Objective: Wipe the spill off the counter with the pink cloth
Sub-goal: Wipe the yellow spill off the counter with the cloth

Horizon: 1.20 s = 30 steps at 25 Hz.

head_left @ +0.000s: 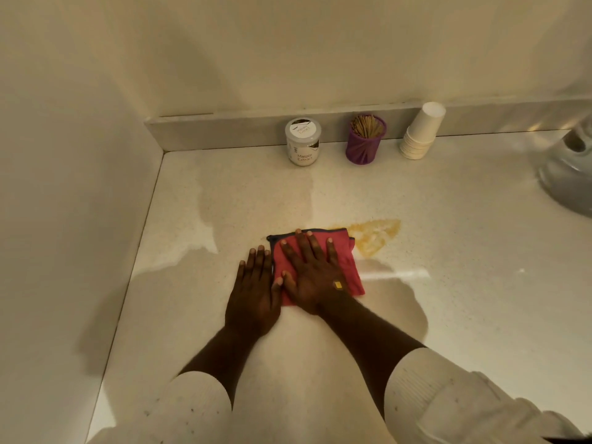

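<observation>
A folded pink cloth (347,267) with a dark edge lies flat on the pale counter (448,283). My right hand (312,277) presses flat on top of it, fingers spread. My left hand (254,296) rests flat on the bare counter just left of the cloth, touching its left edge. A yellow-orange spill (374,237) lies on the counter at the cloth's far right corner; a thin part of it runs along the cloth's far edge.
Against the back ledge stand a white jar labelled Masala Extract (302,141), a purple cup of wooden sticks (366,139) and a tilted stack of white paper cups (422,131). A grey rounded appliance (570,168) sits at the right edge. A wall (64,219) bounds the counter's left side.
</observation>
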Motion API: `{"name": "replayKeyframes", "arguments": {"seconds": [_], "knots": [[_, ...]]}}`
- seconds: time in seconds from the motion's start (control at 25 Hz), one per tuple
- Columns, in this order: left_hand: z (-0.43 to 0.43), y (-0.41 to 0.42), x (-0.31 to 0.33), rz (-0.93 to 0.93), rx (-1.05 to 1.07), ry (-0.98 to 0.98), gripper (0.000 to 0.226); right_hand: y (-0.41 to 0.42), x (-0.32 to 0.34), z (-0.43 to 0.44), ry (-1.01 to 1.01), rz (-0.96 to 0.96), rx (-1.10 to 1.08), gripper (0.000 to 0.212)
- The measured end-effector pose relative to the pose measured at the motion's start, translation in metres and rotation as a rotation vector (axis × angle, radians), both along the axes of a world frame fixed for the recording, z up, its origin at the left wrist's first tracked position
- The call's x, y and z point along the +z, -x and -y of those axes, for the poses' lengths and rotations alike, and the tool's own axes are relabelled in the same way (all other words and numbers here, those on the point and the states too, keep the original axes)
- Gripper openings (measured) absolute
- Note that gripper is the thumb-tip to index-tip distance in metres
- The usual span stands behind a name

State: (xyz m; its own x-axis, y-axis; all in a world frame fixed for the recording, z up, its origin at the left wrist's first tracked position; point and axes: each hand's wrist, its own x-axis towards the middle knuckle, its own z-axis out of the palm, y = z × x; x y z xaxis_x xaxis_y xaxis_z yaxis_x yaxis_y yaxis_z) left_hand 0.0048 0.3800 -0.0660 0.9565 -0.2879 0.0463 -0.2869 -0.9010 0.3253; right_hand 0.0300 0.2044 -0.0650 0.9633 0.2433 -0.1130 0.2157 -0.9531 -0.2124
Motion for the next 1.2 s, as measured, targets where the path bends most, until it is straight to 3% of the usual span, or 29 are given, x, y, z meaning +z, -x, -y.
{"name": "replayKeyframes", "arguments": {"seconds": [0.44, 0.76, 1.2], "knots": [[-0.002, 0.0, -0.001, -0.069, 0.011, -0.015, 0.077, 0.031, 0.001, 0.012, -0.013, 0.036, -0.011, 0.068], [-0.001, -0.002, -0.002, -0.126, 0.012, -0.083, 0.088, 0.082, 0.0, 0.076, 0.007, -0.001, -0.201, 0.067], [0.001, -0.003, -0.004, -0.104, 0.024, -0.111, 0.085, 0.006, 0.005, 0.155, 0.059, -0.031, -0.341, 0.069]]}}
